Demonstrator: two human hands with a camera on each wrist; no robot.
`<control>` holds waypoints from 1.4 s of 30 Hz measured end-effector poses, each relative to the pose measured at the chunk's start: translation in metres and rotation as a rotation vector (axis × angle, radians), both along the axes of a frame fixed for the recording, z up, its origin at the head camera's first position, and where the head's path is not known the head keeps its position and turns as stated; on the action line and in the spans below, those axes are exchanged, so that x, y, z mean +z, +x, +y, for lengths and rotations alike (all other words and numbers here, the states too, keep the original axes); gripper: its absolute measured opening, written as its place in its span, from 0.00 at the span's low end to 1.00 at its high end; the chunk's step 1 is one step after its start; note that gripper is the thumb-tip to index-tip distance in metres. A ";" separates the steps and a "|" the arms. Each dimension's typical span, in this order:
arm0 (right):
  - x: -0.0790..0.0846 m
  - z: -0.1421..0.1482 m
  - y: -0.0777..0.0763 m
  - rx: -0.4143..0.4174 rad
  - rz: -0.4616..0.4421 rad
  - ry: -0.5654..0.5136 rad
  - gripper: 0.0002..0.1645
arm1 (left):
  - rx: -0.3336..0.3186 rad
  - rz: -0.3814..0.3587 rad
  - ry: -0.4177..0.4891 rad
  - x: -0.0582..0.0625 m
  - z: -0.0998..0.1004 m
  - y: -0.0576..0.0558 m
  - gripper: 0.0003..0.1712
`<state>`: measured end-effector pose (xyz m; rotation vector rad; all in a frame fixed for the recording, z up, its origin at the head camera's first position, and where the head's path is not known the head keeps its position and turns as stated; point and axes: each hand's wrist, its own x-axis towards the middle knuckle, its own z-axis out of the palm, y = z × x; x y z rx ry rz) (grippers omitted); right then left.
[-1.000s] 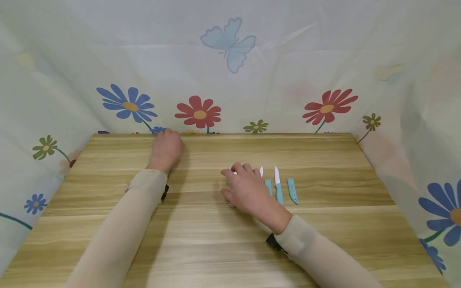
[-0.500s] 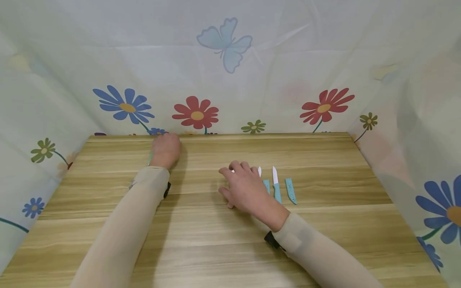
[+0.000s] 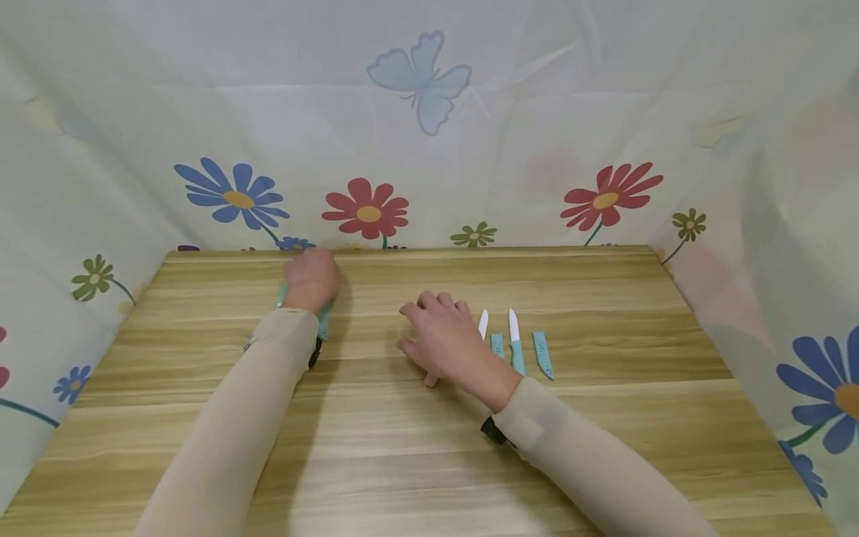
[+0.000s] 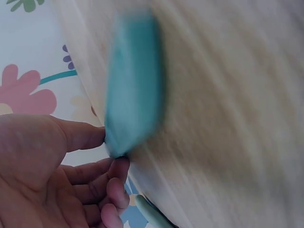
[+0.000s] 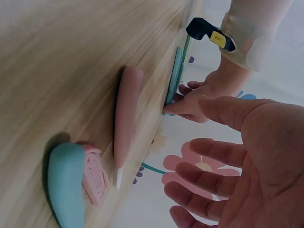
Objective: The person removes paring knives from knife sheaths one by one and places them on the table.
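Observation:
My left hand (image 3: 312, 280) is at the back left of the table. In the left wrist view its thumb and fingertips pinch the narrow end of a teal knife sheath (image 4: 135, 80), blurred. A green handle-like piece (image 4: 154, 213) shows below those fingers. My right hand (image 3: 446, 343), fingers spread and loosely bent, is over the middle of the table and holds nothing. Under it, in the right wrist view, lie a pink-handled knife (image 5: 128, 114), a pink sheath (image 5: 96, 175) and a teal handle (image 5: 66, 180).
Right of my right hand lie a white blade (image 3: 483, 324), a teal sheath (image 3: 497, 344), a teal-handled paring knife (image 3: 516, 350) and another teal sheath (image 3: 543, 355). A flower-printed curtain (image 3: 517, 149) borders the wooden table (image 3: 376, 462) at the back and sides.
A teal piece has come into view beside my left wrist, and a green one shows on its other side. My right hand has shifted slightly left, uncovering more of the white blade.

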<state>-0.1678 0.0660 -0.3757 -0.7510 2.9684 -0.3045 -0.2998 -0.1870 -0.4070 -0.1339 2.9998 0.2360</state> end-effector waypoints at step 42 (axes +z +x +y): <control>-0.028 -0.078 -0.034 0.039 -0.065 0.117 0.14 | 0.189 -0.075 0.190 0.007 0.028 0.022 0.08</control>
